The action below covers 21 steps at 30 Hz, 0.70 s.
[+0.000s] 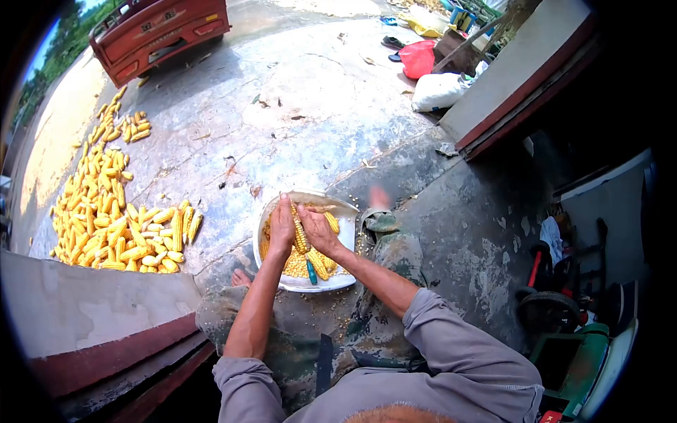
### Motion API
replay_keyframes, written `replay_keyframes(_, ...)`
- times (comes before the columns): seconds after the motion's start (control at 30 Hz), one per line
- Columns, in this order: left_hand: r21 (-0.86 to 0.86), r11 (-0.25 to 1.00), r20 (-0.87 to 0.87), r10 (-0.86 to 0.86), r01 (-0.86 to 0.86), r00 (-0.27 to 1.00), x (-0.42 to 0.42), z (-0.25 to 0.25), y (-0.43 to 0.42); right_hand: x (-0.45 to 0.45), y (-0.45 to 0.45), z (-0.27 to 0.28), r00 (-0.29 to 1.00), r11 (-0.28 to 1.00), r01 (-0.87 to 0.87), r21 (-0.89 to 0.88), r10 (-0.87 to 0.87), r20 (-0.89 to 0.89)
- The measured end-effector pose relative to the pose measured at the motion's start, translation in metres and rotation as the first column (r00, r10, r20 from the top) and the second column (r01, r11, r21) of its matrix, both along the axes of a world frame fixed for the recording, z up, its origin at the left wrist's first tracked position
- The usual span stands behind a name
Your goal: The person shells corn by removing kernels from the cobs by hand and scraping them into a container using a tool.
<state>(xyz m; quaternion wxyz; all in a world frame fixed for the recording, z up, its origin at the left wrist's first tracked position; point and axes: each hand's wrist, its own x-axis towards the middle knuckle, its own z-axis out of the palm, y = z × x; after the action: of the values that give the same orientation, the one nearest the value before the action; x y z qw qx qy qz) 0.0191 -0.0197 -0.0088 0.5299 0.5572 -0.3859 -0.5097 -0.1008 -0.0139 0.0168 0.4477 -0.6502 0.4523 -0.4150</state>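
Note:
Between my two palms an ear of corn point(299, 229) is held lengthwise over a white basin point(340, 281). My left hand point(283, 224) presses on its left side, fingers close together and pointing away from me. On its right side lies my right hand point(319, 229), also closed against the ear. Loose yellow kernels point(295, 266) cover the bottom of the basin. More ears lie in it, one point(331, 222) by my right fingers and one point(319, 264) below my hands. Beside that lower ear is a tool with a green handle point(311, 273).
A large heap of corn ears point(106, 218) lies on the concrete at the left. A red cart point(162, 35) stands at the upper left. Sacks point(437, 92) and a red bag point(418, 58) are at the upper right. Walls flank both sides; a green machine point(575, 366) is at the lower right.

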Motion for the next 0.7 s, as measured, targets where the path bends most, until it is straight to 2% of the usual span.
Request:
replay_keyframes(0.1,0.037,0.999,-0.054,-0.028,0.03,0.998,-0.004,0.044,0.011,-0.005,-0.001,0.002,0.999,0.996,-0.03,0.078,0.034,-0.041)
replay_keyframes(0.13,0.026,0.999,-0.052,-0.036,0.038,0.998,-0.004,0.048,0.013,-0.002,0.0,-0.002,0.999,0.998,-0.018,0.058,0.016,0.03)
replay_keyframes(0.17,0.033,0.998,-0.008,-0.047,0.047,0.999,-0.003,0.052,0.012,-0.004,-0.001,-0.004,0.999,0.992,-0.041,0.123,0.042,-0.004)
replay_keyframes(0.23,0.028,0.998,0.036,-0.064,0.063,0.997,-0.006,0.064,0.015,-0.005,-0.003,0.003,0.998,0.994,-0.044,0.1,0.039,0.049)
replay_keyframes(0.3,0.01,0.999,0.245,-0.042,0.041,0.969,-0.011,0.071,0.024,-0.004,-0.005,0.006,0.995,0.996,-0.048,0.073,0.041,0.092)
replay_keyframes(0.47,0.019,0.997,0.072,-0.077,0.076,0.994,-0.013,0.045,0.023,-0.009,-0.012,0.004,0.997,0.984,0.06,0.168,-0.05,-0.063)
replay_keyframes(0.53,0.096,0.971,0.134,-0.232,0.22,0.963,-0.011,0.052,0.026,-0.011,-0.014,0.007,0.994,0.975,0.086,0.204,-0.069,-0.091)
replay_keyframes(0.67,0.038,0.985,0.268,-0.173,0.169,0.948,-0.011,0.03,0.03,-0.009,-0.012,0.004,0.993,0.985,0.109,0.134,-0.102,-0.059)
replay_keyframes(0.7,-0.038,0.986,0.297,-0.143,0.161,0.944,-0.011,0.034,0.029,-0.007,-0.011,0.0,0.993,0.989,0.117,0.087,-0.114,-0.042)
